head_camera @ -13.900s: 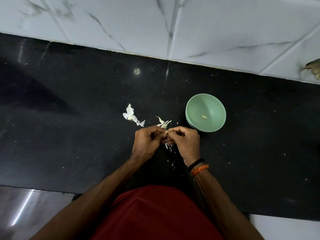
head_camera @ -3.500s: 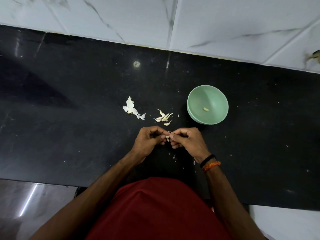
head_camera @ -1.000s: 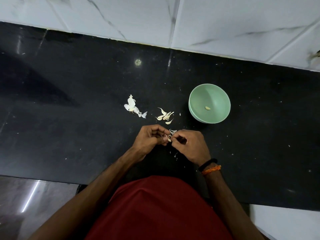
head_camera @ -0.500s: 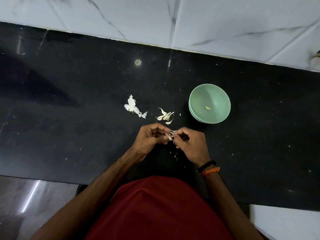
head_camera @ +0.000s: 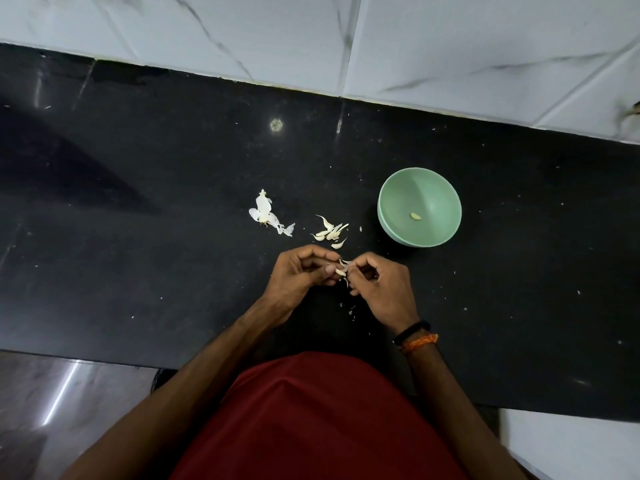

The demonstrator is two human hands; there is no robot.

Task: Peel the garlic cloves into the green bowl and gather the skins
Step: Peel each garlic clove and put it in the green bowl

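My left hand (head_camera: 298,273) pinches a small garlic clove (head_camera: 341,271) between thumb and fingers above the black counter. My right hand (head_camera: 382,289) pinches a strip of skin on that same clove, the two hands touching at the fingertips. The green bowl (head_camera: 394,202) stands just beyond and right of my right hand, with one peeled clove (head_camera: 415,216) inside. A small heap of unpeeled cloves (head_camera: 330,231) lies right behind my hands. White papery skins (head_camera: 266,213) lie further left.
Tiny skin flakes (head_camera: 351,310) are scattered on the black counter (head_camera: 138,237) below my hands. A white marble-tiled wall (head_camera: 450,46) runs along the counter's far edge. The counter's near edge is at my red shirt (head_camera: 311,420).
Over the last second my hands have stayed in place above the counter; the right fingers have worked at the clove's skin. Bowl, cloves and skins have not moved.
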